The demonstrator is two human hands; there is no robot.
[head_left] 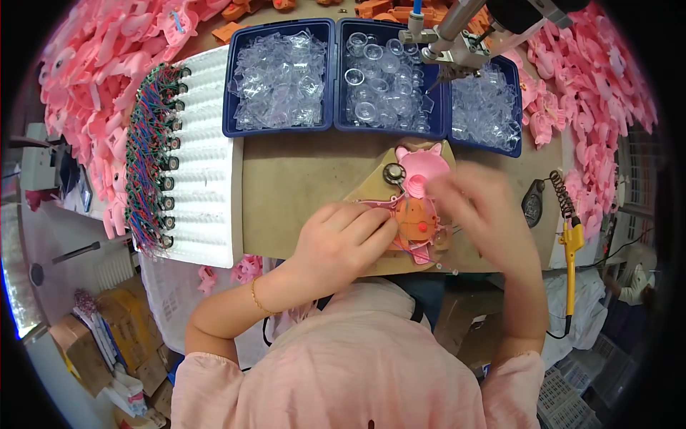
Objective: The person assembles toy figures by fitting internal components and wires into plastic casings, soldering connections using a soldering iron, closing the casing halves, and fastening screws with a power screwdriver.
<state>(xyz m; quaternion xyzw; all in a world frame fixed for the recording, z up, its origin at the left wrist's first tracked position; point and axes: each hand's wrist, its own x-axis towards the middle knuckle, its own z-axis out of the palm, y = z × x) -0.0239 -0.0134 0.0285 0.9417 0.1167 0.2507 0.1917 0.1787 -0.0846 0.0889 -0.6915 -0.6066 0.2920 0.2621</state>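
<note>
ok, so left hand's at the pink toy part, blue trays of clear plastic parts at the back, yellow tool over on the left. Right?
One slip: the head view shows the yellow tool on the right. The rest holds: left hand at the pink toy part, blue trays of clear plastic parts at the back.

Left arm (236,309) and right arm (525,300) bent inward
Left hand (343,239) palm down, fingers curled; right hand (480,206) near it, blurred, fingers pointing leftward.
</note>
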